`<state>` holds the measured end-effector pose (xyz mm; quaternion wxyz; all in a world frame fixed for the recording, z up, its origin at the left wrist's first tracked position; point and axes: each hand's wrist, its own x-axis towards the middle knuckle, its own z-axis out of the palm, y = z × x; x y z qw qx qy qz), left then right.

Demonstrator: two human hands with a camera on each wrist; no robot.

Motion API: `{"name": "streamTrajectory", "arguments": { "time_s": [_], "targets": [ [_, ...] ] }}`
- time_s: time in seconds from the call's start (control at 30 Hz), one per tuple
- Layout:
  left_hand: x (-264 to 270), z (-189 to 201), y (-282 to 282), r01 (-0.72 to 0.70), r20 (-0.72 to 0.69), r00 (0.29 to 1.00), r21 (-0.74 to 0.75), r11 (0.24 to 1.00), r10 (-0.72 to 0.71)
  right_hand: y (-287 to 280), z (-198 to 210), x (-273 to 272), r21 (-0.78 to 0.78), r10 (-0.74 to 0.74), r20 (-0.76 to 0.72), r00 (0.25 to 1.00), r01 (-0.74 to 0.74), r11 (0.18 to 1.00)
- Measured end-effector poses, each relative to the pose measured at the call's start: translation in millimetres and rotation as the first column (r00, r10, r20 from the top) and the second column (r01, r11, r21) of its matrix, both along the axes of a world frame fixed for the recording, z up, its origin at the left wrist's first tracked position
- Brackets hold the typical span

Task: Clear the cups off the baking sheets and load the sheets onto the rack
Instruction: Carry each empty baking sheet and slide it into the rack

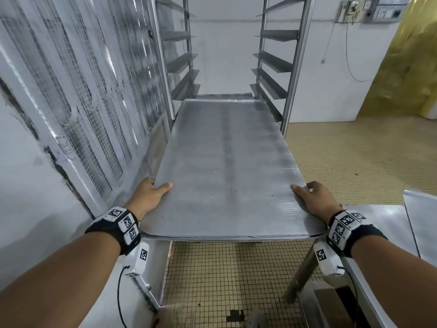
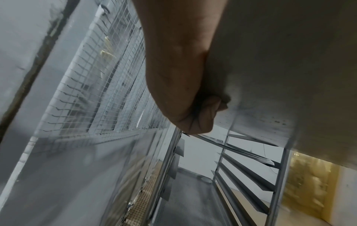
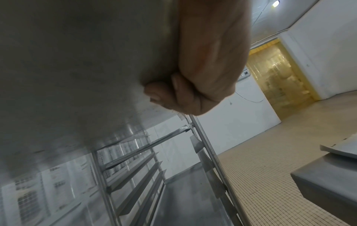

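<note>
Nearest to the camera are the two forearms with marker bands, reaching forward over the tiled floor. On the left, the left hand grips the near left corner of the baking sheet: the thumb lies flat on top, and the left wrist view shows the fingers curled under the edge. The sheet carries no cups, only some dark crumbs. It is held about level, with its far end already between the uprights of the rack, above another sheet that sits lower in the rack. On the right, the right hand holds the near right corner in the same way, thumb on top, fingers curled below. Further right, more sheets lie on a steel table.

The step in hand seems to be sliding the sheet onto a pair of rails. To do it well, I think both long edges must rest on rails of the same height, left and right; otherwise the sheet will sit crooked or jam. Both hands should push evenly, keeping it level and straight. The left upright is close to the mesh window, so the left knuckles need some care there.
</note>
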<state>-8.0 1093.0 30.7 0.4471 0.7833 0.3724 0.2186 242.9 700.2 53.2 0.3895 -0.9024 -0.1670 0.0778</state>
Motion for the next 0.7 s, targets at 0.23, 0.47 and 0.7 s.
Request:
{"name": "streamTrajectory", "arguments": {
  "time_s": [0.23,0.47,0.7],
  "targets": [
    [45.0,-3.3,38.6,-0.005,-0.023,1.0,-0.009,1.0,0.005,31.4,0.2,43.5,0.022,-0.01,-0.024,1.0,0.011,1.0],
    [93.8,-1.9,74.7,-0.008,-0.034,0.999,-0.027,1.0,0.008,65.7,8.2,93.2,0.041,-0.004,-0.024,1.0,0.005,0.999],
    [143.8,7.7,110.8,0.008,-0.007,1.0,-0.097,0.995,-0.009,101.2,16.3,147.5,0.053,0.0,-0.04,0.999,0.002,0.999]
  ]
}}
